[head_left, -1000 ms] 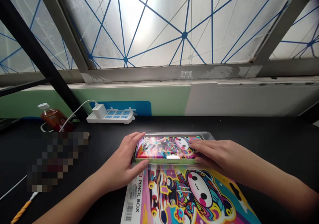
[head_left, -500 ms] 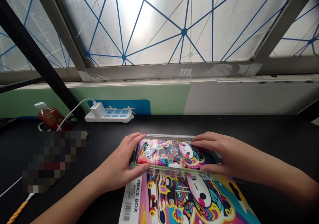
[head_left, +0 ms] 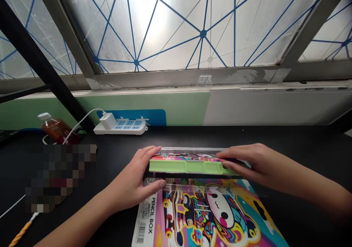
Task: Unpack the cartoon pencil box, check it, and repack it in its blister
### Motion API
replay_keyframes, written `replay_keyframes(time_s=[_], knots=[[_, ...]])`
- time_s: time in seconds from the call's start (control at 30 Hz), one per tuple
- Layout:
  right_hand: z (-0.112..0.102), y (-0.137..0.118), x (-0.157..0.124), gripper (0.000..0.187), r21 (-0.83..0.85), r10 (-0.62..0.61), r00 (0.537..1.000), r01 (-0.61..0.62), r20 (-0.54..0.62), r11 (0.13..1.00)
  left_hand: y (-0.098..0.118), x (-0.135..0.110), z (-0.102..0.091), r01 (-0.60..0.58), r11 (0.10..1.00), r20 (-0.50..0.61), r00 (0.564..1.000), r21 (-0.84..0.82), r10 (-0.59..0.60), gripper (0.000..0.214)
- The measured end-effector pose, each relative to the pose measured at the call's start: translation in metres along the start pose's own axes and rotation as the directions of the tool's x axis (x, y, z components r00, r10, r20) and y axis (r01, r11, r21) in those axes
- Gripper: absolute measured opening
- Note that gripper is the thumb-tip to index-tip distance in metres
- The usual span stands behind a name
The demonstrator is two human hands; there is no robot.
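Left hand [head_left: 134, 184] pinched the pencil box [head_left: 189, 165] at its left end, right hand [head_left: 254, 164] clamped the right end, steadying it edge-on over the packaging [head_left: 214, 219].

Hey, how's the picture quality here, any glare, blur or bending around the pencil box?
Head view: the frosted window is blown out to white glare; the black table reads dark; a mosaic patch hides things beside the left hand; the window frame leans outward, likely wide-angle distortion; the pencil box and right hand look sharp.
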State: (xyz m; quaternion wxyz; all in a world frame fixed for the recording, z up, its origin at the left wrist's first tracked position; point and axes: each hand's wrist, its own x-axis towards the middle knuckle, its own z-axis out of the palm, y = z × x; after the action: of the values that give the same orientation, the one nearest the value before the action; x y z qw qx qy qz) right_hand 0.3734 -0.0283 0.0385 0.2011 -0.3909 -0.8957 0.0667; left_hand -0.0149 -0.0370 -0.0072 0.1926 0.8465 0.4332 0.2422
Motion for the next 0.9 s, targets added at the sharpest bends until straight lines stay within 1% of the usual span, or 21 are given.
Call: replay_keyframes(time_s=[0.1, 0.2, 0.27, 0.37, 0.47, 0.53, 0.57, 0.63, 0.73, 0.8, 0.9], knots=[[0.002, 0.008, 0.004, 0.038, 0.109, 0.109, 0.994, -0.111, 0.018, 0.988, 0.0, 0.002, 0.003, 0.078, 0.996, -0.073, 0.994, -0.049, -0.081, 0.061], [0.009, 0.014, 0.007, 0.042, 0.148, 0.235, 0.965, -0.217, -0.116, 0.965, 0.001, 0.005, 0.007, 0.113, 0.99, -0.155, 0.98, -0.08, -0.125, 0.045], [0.015, 0.014, 0.007, 0.041, 0.163, 0.264, 0.948, -0.236, -0.176, 0.958, 0.001, 0.007, 0.009, 0.122, 0.988, -0.187, 0.973, -0.097, -0.138, 0.043], [0.021, 0.012, 0.007, 0.04, 0.135, 0.247, 0.952, -0.224, -0.183, 0.965, 0.001, 0.008, 0.011, 0.101, 0.99, -0.196, 0.973, -0.099, -0.118, 0.043], [0.024, 0.011, 0.006, 0.04, 0.052, 0.139, 0.967, -0.131, -0.213, 0.99, 0.002, 0.008, 0.011, 0.068, 0.995, -0.2, 0.976, -0.073, -0.081, 0.038], [0.026, 0.011, 0.006, 0.037, -0.021, 0.064, 0.969, -0.071, -0.24, 0.997, 0.002, 0.009, 0.01, 0.078, 0.995, -0.192, 0.978, -0.058, -0.087, 0.04], [0.028, 0.011, 0.006, 0.035, -0.051, 0.046, 0.969, -0.061, -0.244, 0.997, 0.002, 0.009, 0.01, 0.089, 0.995, -0.179, 0.979, -0.051, -0.096, 0.042], [0.033, 0.009, 0.006, 0.032, -0.066, 0.048, 0.973, -0.064, -0.225, 0.996, 0.001, 0.01, 0.009, 0.111, 0.993, -0.13, 0.985, -0.041, -0.116, 0.043], [0.04, 0.006, 0.006, 0.028, 0.0, 0.081, 0.984, -0.082, -0.157, 0.997, 0.0, 0.011, 0.008, 0.126, 0.991, -0.057, 0.99, -0.04, -0.128, 0.042], [0.041, 0.005, 0.006, 0.027, 0.037, 0.1, 0.986, -0.096, -0.131, 0.995, -0.001, 0.011, 0.008, 0.123, 0.992, -0.041, 0.991, -0.038, -0.124, 0.042], [0.04, 0.005, 0.005, 0.026, 0.033, 0.092, 0.989, -0.089, -0.116, 0.995, -0.003, 0.009, 0.008, 0.113, 0.993, -0.044, 0.992, -0.03, -0.114, 0.041]])
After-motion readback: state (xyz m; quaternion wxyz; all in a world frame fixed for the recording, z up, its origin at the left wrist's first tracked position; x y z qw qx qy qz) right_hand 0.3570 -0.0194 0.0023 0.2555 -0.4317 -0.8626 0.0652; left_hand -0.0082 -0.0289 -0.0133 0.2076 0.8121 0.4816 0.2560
